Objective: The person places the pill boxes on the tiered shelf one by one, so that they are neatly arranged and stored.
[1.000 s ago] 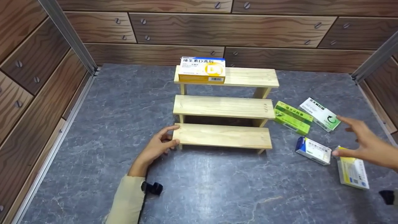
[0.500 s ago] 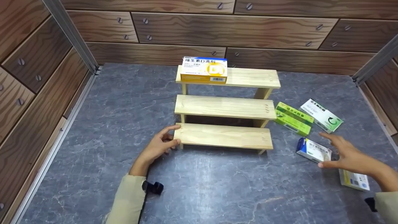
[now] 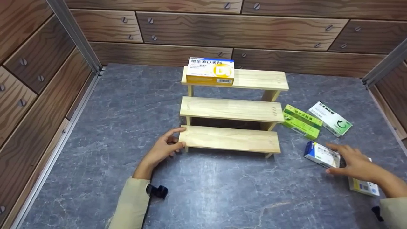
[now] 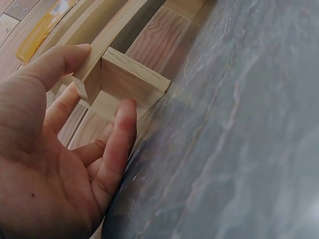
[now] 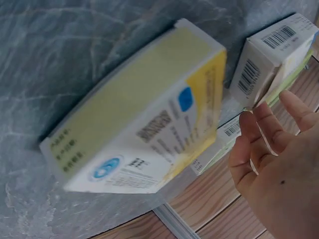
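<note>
A three-tier wooden display stand [image 3: 230, 138] is set on the grey marbled surface. At the left end of its lowest tier, my left hand [image 3: 162, 148] pinches the board between thumb and fingers; the left wrist view shows the thumb on the board's edge [image 4: 92, 69]. On the right, my right hand [image 3: 357, 163] spans the right end of a blue-and-white medicine box [image 3: 321, 154], thumb on the near side and fingers on the far side, not visibly closed on it. In the right wrist view, the fingertips are beside that box's barcoded end [image 5: 254, 74].
A yellow-and-white vitamin D box [image 3: 210, 68] sits on the top tier's left part. Green [image 3: 302, 121] and white-green [image 3: 330, 118] medicine boxes lie right of the stand. A yellow-and-white box [image 5: 149, 119] lies partly under the right forearm in the head view. Wood-patterned walls enclose the surface.
My right hand has moved left and slightly down, from over the yellow-and-white box to around the blue-and-white box's end. My left hand stays on the stand.
</note>
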Tool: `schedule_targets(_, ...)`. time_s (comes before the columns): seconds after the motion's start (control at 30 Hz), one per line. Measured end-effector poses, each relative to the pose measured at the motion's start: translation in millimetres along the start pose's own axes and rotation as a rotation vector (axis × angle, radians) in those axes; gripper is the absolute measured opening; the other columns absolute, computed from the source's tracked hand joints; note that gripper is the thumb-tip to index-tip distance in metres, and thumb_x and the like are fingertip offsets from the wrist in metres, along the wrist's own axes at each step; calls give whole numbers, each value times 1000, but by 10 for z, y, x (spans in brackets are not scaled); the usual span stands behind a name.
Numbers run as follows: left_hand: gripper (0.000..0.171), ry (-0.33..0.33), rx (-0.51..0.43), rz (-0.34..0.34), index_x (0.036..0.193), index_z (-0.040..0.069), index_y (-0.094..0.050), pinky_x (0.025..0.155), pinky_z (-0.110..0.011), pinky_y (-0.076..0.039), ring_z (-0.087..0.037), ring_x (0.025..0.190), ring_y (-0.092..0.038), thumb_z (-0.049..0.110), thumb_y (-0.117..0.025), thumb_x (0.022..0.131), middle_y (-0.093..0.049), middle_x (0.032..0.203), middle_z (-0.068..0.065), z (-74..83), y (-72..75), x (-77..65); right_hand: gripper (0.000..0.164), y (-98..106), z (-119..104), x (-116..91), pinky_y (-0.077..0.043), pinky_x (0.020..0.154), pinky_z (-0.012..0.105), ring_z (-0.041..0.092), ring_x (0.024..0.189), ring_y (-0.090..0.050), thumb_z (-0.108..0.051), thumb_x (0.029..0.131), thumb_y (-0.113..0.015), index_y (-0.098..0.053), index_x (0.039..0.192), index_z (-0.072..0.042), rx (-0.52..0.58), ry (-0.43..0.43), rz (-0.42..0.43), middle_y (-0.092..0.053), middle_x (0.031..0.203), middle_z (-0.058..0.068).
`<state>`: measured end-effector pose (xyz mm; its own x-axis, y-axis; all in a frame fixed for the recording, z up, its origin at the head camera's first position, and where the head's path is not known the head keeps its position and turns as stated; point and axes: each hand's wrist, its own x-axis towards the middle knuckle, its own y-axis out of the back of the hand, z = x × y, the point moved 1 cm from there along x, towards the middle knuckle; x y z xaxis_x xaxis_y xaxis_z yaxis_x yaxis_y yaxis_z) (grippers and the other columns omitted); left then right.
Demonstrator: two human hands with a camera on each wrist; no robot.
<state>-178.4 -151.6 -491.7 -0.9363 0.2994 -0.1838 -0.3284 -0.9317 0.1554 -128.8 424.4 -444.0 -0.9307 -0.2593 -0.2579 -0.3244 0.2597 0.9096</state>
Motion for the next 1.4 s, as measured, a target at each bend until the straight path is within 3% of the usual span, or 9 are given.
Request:
schedule_targets(0.3, 56, 0, -14, -11, 141, 18, -49, 53, -24, -43, -14, 68, -55, 23, -70, 89, -57, 82, -1, -12, 10, 4, 75, -2, 27, 26, -35, 84, 72, 56, 108, -45, -33, 80, -76, -42, 136, 4, -45, -36, -11, -46, 124, 38)
schedule_targets(0.5, 56, -10, -20, -28, 142, 17, -49, 53, -23, -42, -13, 67, -54, 22, -70, 90, -56, 78, -1, -6, 8, -1, 69, 4, 40, 36, -39, 83, 69, 52, 104, -49, -25, 80, -76, -45, 132, 7, -21, 3, 6, -49, 117, 35)
schedule_targets(0.67, 55, -14, -19, -21, 141, 17, -49, 53, -23, -41, -13, 66, -53, 22, -70, 90, -56, 76, -2, -21, 14, 3, 65, 65, 2, 34, -46, 71, 43, 31, 88, -52, -20, 79, -76, -47, 130, 9, -22, 1, 13, -51, 106, 26)
schedule_targets(0.77, 55, -10, -24, -18, 140, 18, -50, 53, -23, -41, -14, 66, -54, 22, -70, 89, -57, 75, -3, -29, 12, 5, 65, 142, -26, 16, -43, 68, 37, 30, 87, -52, -18, 78, -76, -48, 129, 9, -21, -20, 24, -52, 106, 26)
schedule_targets(0.9, 55, -9, -30, -15, 140, 20, -51, 53, -23, -42, -13, 66, -54, 23, -71, 89, -57, 75, -3, -26, 9, 3, 63, 277, -62, -22, -45, 71, 44, 39, 93, -52, -13, 77, -76, -48, 130, 8, -11, -14, 75, -51, 110, 29)
schedule_targets(1.0, 55, -5, -34, -12, 140, 21, -51, 53, -23, -41, -14, 65, -54, 24, -72, 88, -58, 76, -3, -28, -3, 4, 60, 376, -100, -60, -44, 67, 40, 35, 91, -51, -7, 77, -75, -48, 129, 6, -13, 25, 149, -51, 111, 29)
schedule_targets(1.2, 55, 5, -25, -6, 140, 20, -51, 53, -23, -42, -14, 65, -55, 23, -71, 89, -59, 77, -4, -16, -2, 8, 52, 529, -237, -68, -38, 61, 22, -12, 88, -36, -2, 81, -73, -54, 128, 1, 12, 113, 311, -53, 112, 20)
schedule_targets(1.4, 56, 6, -19, -19, 141, 18, -49, 54, -23, -42, -14, 67, -55, 22, -70, 90, -58, 79, -4, -20, 1, -5, 46, 582, -469, 65, -37, 66, 11, -13, 85, -37, 0, 79, -73, -60, 124, -2, 82, 192, 399, -52, 104, 1)
